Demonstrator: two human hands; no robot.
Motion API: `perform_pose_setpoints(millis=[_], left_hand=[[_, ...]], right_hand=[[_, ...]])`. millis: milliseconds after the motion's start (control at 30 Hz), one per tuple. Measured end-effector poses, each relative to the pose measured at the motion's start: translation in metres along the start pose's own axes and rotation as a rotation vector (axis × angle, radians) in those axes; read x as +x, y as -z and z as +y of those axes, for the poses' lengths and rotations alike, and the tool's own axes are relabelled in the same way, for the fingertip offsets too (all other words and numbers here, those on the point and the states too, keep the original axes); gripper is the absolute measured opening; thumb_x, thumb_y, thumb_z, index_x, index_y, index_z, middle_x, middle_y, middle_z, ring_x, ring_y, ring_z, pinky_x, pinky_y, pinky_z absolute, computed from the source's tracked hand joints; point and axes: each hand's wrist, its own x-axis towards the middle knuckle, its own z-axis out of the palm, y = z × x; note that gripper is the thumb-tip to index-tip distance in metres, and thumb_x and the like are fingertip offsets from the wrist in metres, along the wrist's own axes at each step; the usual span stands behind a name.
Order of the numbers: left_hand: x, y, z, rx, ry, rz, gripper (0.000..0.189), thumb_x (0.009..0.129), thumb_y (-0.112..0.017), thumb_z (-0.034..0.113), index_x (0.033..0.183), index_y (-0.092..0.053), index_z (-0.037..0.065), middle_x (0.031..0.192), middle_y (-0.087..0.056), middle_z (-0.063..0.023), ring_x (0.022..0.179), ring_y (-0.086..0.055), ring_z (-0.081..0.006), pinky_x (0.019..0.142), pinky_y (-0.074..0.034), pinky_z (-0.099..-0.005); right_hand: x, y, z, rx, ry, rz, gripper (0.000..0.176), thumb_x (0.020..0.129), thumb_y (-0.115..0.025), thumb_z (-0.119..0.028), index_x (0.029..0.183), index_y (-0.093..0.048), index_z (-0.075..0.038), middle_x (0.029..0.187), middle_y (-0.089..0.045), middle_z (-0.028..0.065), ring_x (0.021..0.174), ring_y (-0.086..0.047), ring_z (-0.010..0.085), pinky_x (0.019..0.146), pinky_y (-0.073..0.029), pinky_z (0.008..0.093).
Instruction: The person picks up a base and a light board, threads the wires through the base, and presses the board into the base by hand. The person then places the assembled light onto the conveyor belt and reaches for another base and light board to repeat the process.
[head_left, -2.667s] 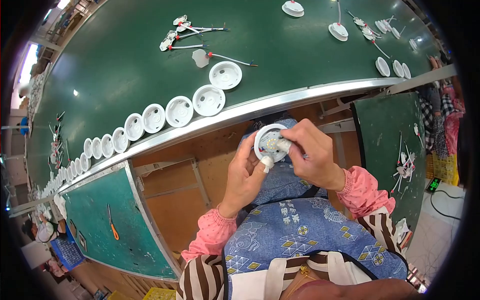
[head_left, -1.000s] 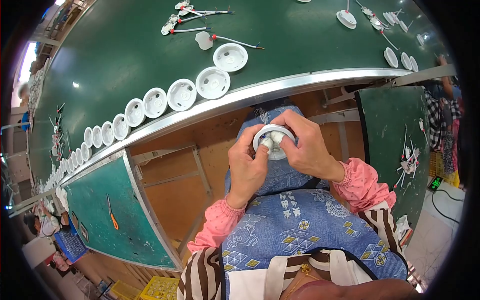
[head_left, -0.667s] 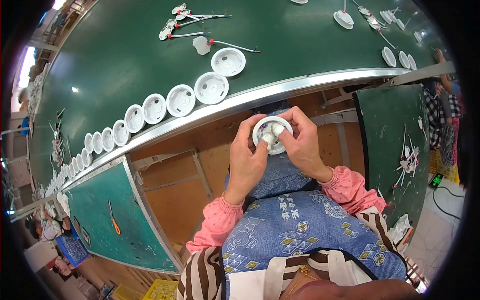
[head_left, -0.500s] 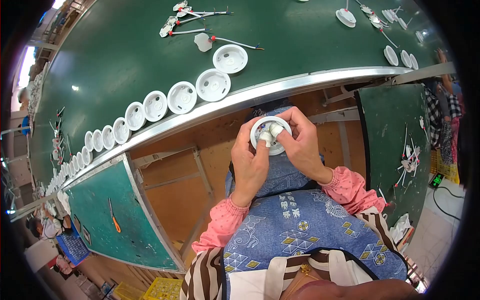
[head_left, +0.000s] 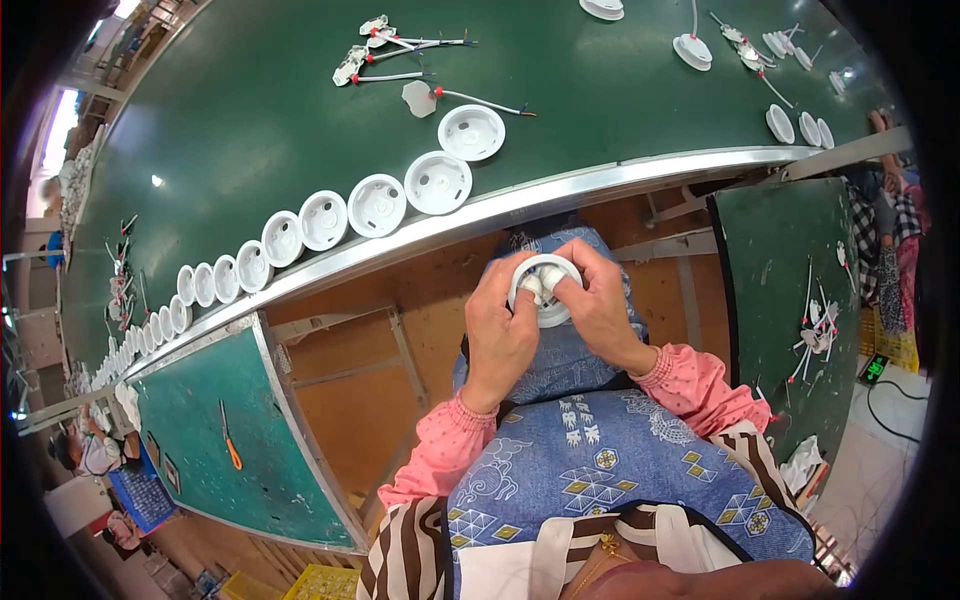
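Above my lap, a round white housing [head_left: 552, 318] is held between both hands. My left hand [head_left: 497, 335] grips its left side, with the covered thumb tip pressed inside the bowl. On the right side my right hand [head_left: 602, 305] wraps round the rim, its covered thumb also inside. Small parts inside the housing are mostly hidden by the thumbs. Beyond the hands, a row of similar white housings [head_left: 377, 205] lies along the green table's edge. A white piece with a red fitting and a cable [head_left: 485, 101] lies behind the row.
The green table [head_left: 250, 120] has a metal edge [head_left: 560, 188]. Orange-handled scissors [head_left: 231, 440] lie on a lower green board at the left. Loose wired parts [head_left: 820, 325] rest on the right board. Other people are partly visible at the far left and right.
Both thumbs have shifted slightly inside the housing, which is tilted a little differently. The table and its items appear slightly lower in view.
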Motion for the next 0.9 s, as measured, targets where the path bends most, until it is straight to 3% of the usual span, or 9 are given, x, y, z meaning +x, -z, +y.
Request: perform_pose_setpoints(millis=[67, 233, 400, 533, 800, 900], left_hand=[[0.005, 0.006, 0.01, -0.023, -0.009, -0.015, 0.029, 0.089, -0.054, -0.004, 0.115, -0.067, -0.002, 0.104, -0.068, -0.0171, 0.097, -0.068, -0.0317, 0.086, -0.052, -0.0367], [-0.006, 0.002, 0.012, -0.318, 0.145, 0.014, 0.054, 0.087, -0.058, -0.006, 0.141, -0.055, -0.001, 0.124, -0.062, -0.0098, 0.107, -0.064, -0.0157, 0.089, -0.052, -0.0291], [-0.007, 0.02, 0.012, -0.052, 0.09, -0.024, 0.05, 0.085, -0.057, -0.005, 0.135, -0.059, -0.001, 0.113, -0.063, -0.0097, 0.1, -0.063, -0.0162, 0.083, -0.052, -0.029], [0.001, 0.035, 0.022, 0.051, 0.03, -0.108, 0.048, 0.084, -0.058, -0.004, 0.131, -0.062, 0.0, 0.105, -0.062, -0.0092, 0.092, -0.062, -0.0173, 0.079, -0.051, -0.0304], [-0.01, 0.019, 0.017, -0.175, 0.187, 0.063, 0.044, 0.091, -0.057, -0.002, 0.135, -0.061, -0.002, 0.12, -0.068, -0.0128, 0.107, -0.065, -0.0184, 0.092, -0.052, -0.0305], [-0.012, 0.018, 0.014, -0.159, 0.15, 0.085, 0.041, 0.094, -0.058, 0.0, 0.135, -0.061, -0.002, 0.119, -0.069, -0.0096, 0.102, -0.064, -0.0142, 0.087, -0.052, -0.0262]], right_hand=[[-0.001, -0.005, -0.011, 0.075, -0.034, 0.016, 0.009, 0.093, -0.063, -0.006, 0.096, -0.063, 0.003, 0.085, -0.066, 0.003, 0.076, -0.058, 0.0056, 0.064, -0.048, 0.0252], [0.003, -0.008, -0.011, 0.145, -0.081, 0.041, 0.011, 0.093, -0.063, -0.004, 0.101, -0.063, 0.003, 0.09, -0.069, 0.0042, 0.08, -0.063, 0.0067, 0.066, -0.051, 0.0248], [0.001, -0.009, -0.031, 0.078, 0.017, -0.036, 0.013, 0.091, -0.06, -0.003, 0.103, -0.063, 0.004, 0.092, -0.071, 0.0076, 0.081, -0.066, 0.0095, 0.068, -0.054, 0.0273], [0.008, -0.001, -0.036, -0.16, 0.015, -0.193, 0.021, 0.089, -0.058, 0.004, 0.11, -0.06, 0.004, 0.099, -0.068, 0.0069, 0.089, -0.066, 0.0086, 0.076, -0.055, 0.025], [0.008, -0.013, -0.03, -0.07, -0.018, -0.147, 0.019, 0.091, -0.059, 0.004, 0.109, -0.059, 0.003, 0.099, -0.067, 0.0071, 0.09, -0.065, 0.0084, 0.076, -0.054, 0.0249], [0.008, -0.017, -0.025, -0.087, 0.079, -0.078, 0.013, 0.088, -0.062, -0.002, 0.1, -0.059, 0.002, 0.085, -0.069, 0.0124, 0.073, -0.065, 0.0153, 0.065, -0.051, 0.034]])
